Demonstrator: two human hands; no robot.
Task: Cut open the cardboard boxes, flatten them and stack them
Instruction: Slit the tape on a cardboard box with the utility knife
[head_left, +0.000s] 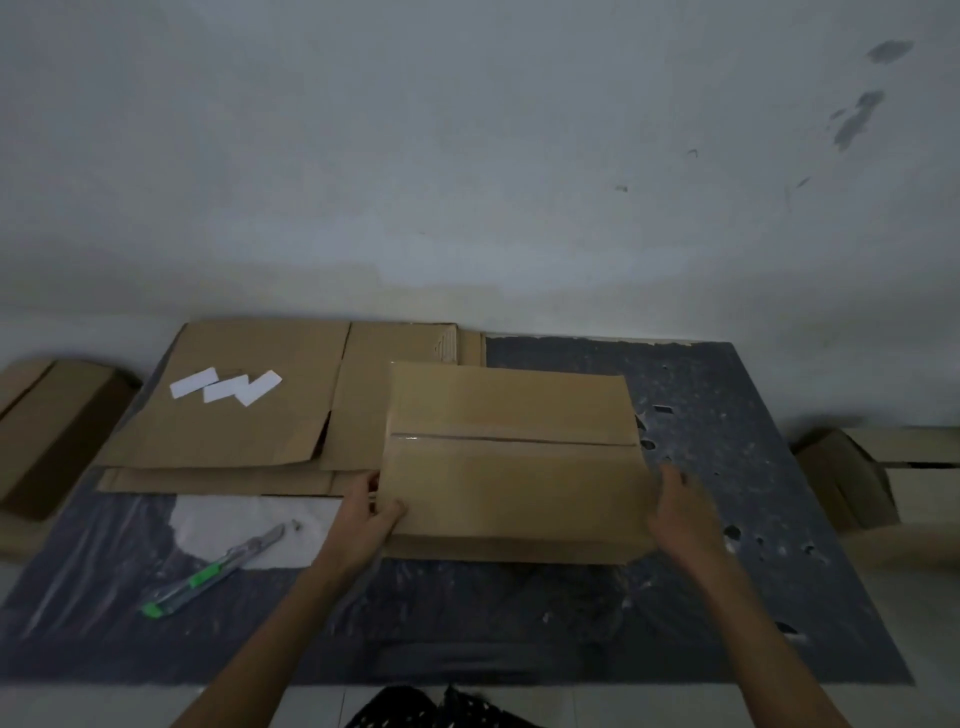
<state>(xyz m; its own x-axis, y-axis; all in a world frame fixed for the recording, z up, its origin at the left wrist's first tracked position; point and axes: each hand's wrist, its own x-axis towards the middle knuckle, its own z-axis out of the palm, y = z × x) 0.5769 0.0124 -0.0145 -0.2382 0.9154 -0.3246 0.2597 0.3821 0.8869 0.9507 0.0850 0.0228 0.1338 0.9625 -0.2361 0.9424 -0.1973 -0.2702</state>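
The closed brown cardboard box sits on the dark mat between both grips. The left grip pinches its near left corner, thumb on top. The right grip presses open against its right side. Flattened cardboard sheets lie just left.

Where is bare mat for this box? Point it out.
Free: the mat right of the box, out to the mat's edge, and the strip in front of the box. Crowded: flattened cardboard fills back left, knife lies front left.
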